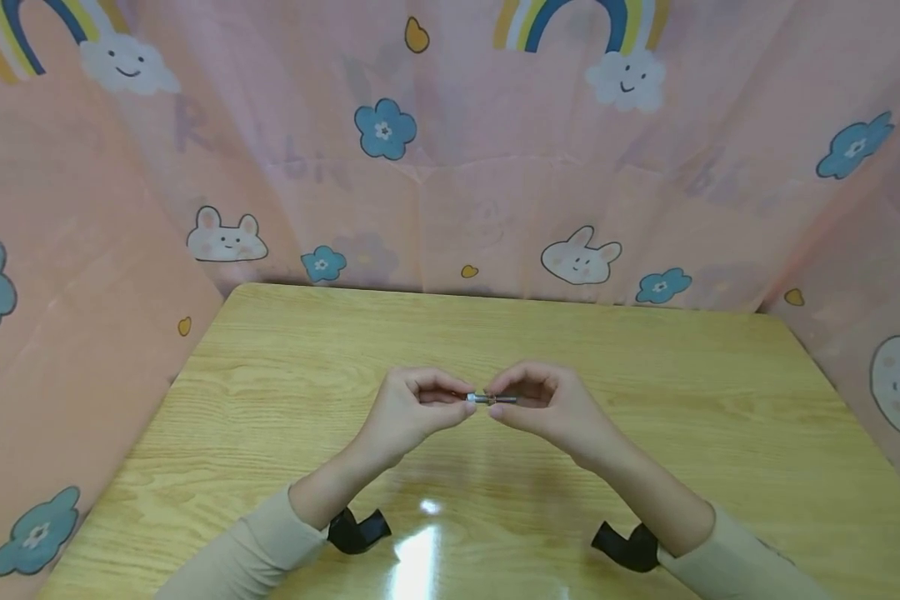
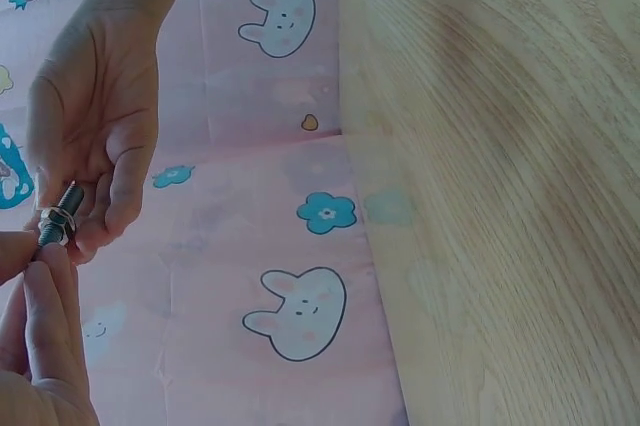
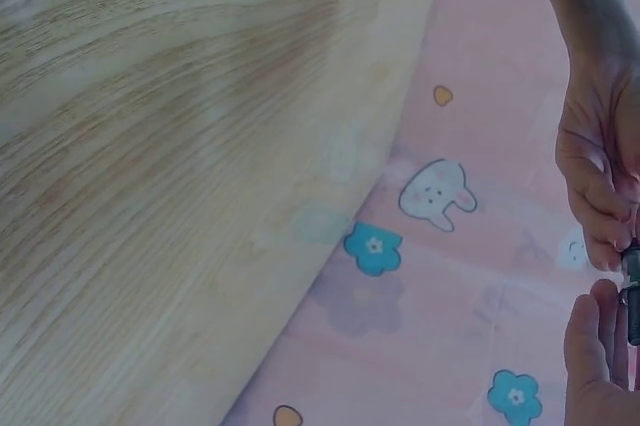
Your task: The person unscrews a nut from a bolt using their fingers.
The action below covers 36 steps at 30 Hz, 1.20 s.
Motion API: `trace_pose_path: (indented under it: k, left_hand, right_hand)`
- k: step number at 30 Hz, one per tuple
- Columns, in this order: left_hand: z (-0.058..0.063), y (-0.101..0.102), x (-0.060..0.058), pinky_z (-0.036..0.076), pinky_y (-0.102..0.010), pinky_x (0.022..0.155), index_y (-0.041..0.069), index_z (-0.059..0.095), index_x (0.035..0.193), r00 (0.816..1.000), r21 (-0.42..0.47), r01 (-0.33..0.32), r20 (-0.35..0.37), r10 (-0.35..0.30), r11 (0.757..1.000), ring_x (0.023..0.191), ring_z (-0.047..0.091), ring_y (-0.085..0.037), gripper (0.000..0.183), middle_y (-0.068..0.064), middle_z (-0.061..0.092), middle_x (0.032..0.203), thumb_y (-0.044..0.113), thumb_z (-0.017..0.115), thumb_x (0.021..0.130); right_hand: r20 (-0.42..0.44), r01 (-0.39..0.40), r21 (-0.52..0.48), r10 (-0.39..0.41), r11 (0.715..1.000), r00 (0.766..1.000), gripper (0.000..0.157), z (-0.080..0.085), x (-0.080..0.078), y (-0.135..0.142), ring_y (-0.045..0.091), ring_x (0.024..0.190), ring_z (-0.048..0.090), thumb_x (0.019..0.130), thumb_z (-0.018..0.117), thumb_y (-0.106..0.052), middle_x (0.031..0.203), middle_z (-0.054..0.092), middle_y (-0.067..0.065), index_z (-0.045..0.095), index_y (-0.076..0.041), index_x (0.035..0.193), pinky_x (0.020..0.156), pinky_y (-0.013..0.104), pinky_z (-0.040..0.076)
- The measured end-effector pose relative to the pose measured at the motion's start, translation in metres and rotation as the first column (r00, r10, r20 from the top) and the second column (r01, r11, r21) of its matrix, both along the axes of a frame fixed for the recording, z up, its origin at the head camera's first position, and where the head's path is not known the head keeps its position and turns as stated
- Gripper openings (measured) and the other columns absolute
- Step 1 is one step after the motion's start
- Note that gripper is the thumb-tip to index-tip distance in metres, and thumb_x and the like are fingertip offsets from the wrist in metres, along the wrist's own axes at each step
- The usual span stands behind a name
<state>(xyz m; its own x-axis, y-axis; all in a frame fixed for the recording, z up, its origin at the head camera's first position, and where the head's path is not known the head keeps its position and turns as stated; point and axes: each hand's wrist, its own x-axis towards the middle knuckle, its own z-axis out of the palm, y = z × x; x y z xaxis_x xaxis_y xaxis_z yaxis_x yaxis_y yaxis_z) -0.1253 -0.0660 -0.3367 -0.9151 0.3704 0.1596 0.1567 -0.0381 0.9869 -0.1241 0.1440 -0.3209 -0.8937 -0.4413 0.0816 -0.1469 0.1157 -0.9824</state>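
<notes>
Above the middle of the table, a threaded metal bolt (image 1: 506,400) lies level between the two hands. My left hand (image 1: 408,412) pinches its left end between thumb and fingertips. My right hand (image 1: 558,408) has thumb and fingertips on either side of a nut (image 2: 56,223) partway along the thread. The bolt's bare end points into the right palm. In the right wrist view the dark bolt (image 3: 633,291) shows at the right edge, cut off by the frame. The end in the left fingertips is mostly hidden.
The hands are over a wood-grain table (image 1: 307,333). A pink patterned cloth (image 1: 457,200) hangs behind it and along both sides. Black straps (image 1: 356,532) are at both wrists, below beige sleeves (image 1: 262,533). Light glares off the table's near part.
</notes>
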Motion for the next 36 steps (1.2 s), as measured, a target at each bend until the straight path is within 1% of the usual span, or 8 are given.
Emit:
trace_pose_path:
  k: [5, 10, 15, 18, 25, 28, 31, 36]
  left_hand:
    - [0.0002, 0.0006, 0.0004, 0.056, -0.031, 0.069, -0.005, 0.069, 0.095, 1.0, 0.002, -0.003, -0.006, 0.003, 1.0, 0.076, 0.067, -0.018, 0.016, -0.013, 0.067, 0.091, 0.001, 0.07, 0.08]
    - [-0.0003, 0.0014, 0.0004, 0.056, -0.032, 0.07, -0.006, 0.068, 0.095, 1.0, 0.005, 0.009, -0.017, -0.009, 1.0, 0.077, 0.067, -0.019, 0.016, -0.014, 0.067, 0.091, 0.002, 0.07, 0.081]
    - [0.0004, 0.0016, 0.0, 0.056, -0.032, 0.07, -0.006, 0.068, 0.095, 1.0, 0.006, 0.012, -0.007, -0.012, 1.0, 0.077, 0.066, -0.018, 0.016, -0.014, 0.067, 0.091, 0.001, 0.069, 0.081]
    - [0.0007, 0.0021, -0.0005, 0.056, -0.031, 0.07, -0.006, 0.068, 0.095, 1.0, 0.002, 0.0, 0.002, 0.0, 1.0, 0.076, 0.066, -0.017, 0.016, -0.013, 0.067, 0.091, 0.001, 0.07, 0.081]
    - [0.0029, 0.0012, 0.0001, 0.056, -0.031, 0.07, -0.009, 0.067, 0.097, 1.0, 0.029, -0.014, -0.005, 0.015, 0.999, 0.076, 0.067, -0.017, 0.018, -0.014, 0.068, 0.09, -0.001, 0.069, 0.081]
    - [0.0029, -0.0001, 0.0003, 0.056, -0.031, 0.07, -0.009, 0.067, 0.096, 1.0, 0.034, -0.019, -0.007, 0.02, 0.999, 0.076, 0.067, -0.016, 0.017, -0.013, 0.067, 0.09, -0.002, 0.069, 0.081]
    - [0.0031, -0.0002, 0.0, 0.056, -0.031, 0.07, -0.009, 0.067, 0.096, 1.0, 0.036, -0.027, -0.009, 0.028, 0.999, 0.076, 0.067, -0.016, 0.017, -0.014, 0.067, 0.09, -0.002, 0.069, 0.081]
    - [0.0035, 0.0011, -0.0003, 0.056, -0.033, 0.072, -0.01, 0.067, 0.097, 0.999, 0.043, -0.032, -0.005, 0.032, 0.999, 0.077, 0.067, -0.017, 0.018, -0.015, 0.068, 0.092, -0.001, 0.069, 0.081]
  right_hand:
    - [0.025, -0.006, 0.016, 0.006, 1.0, 1.0, 0.026, -0.0001, -0.001, -0.0009, 0.022, 0.088, 0.065, 0.091, 0.061, -0.013, 0.1, 0.062, 0.015, 0.057, 0.006, 0.109, 0.078, 0.034, 0.055]
    - [0.053, -0.022, -0.01, 0.023, 1.0, 0.998, 0.025, -0.0012, -0.0029, -0.0012, 0.021, 0.077, 0.067, 0.093, 0.058, -0.013, 0.087, 0.066, 0.013, 0.059, 0.01, 0.101, 0.074, 0.036, 0.056]
    - [-0.003, -0.023, -0.008, 0.023, 1.0, 1.0, 0.021, -0.0018, -0.0017, 0.0015, 0.023, 0.089, 0.064, 0.086, 0.066, -0.006, 0.099, 0.062, 0.013, 0.059, 0.006, 0.103, 0.077, 0.033, 0.055]
    - [0.006, -0.009, 0.009, 0.009, 1.0, 1.0, 0.024, -0.0006, -0.002, 0.0011, 0.024, 0.092, 0.064, 0.088, 0.065, -0.008, 0.101, 0.061, 0.014, 0.058, 0.004, 0.108, 0.078, 0.033, 0.054]
    - [0.063, 0.007, 0.035, -0.009, 0.999, 0.998, 0.025, 0.0042, -0.0054, -0.0026, 0.019, 0.075, 0.066, 0.093, 0.059, -0.015, 0.083, 0.067, 0.011, 0.06, 0.009, 0.101, 0.073, 0.035, 0.056]
    - [0.041, -0.008, 0.004, 0.008, 1.0, 0.999, 0.022, 0.0043, -0.0054, -0.002, 0.019, 0.081, 0.066, 0.087, 0.065, -0.007, 0.091, 0.064, 0.012, 0.059, 0.008, 0.102, 0.075, 0.034, 0.055]
    - [0.017, -0.02, -0.002, 0.02, 1.0, 1.0, 0.031, 0.0045, -0.0047, -0.0014, 0.021, 0.093, 0.063, 0.081, 0.07, -0.003, 0.103, 0.06, 0.017, 0.058, 0.006, 0.108, 0.078, 0.032, 0.055]
    - [0.04, -0.027, 0.023, 0.026, 0.999, 0.999, 0.028, 0.0038, -0.0063, -0.0031, 0.022, 0.088, 0.065, 0.09, 0.063, -0.013, 0.099, 0.062, 0.02, 0.057, 0.005, 0.11, 0.078, 0.034, 0.055]
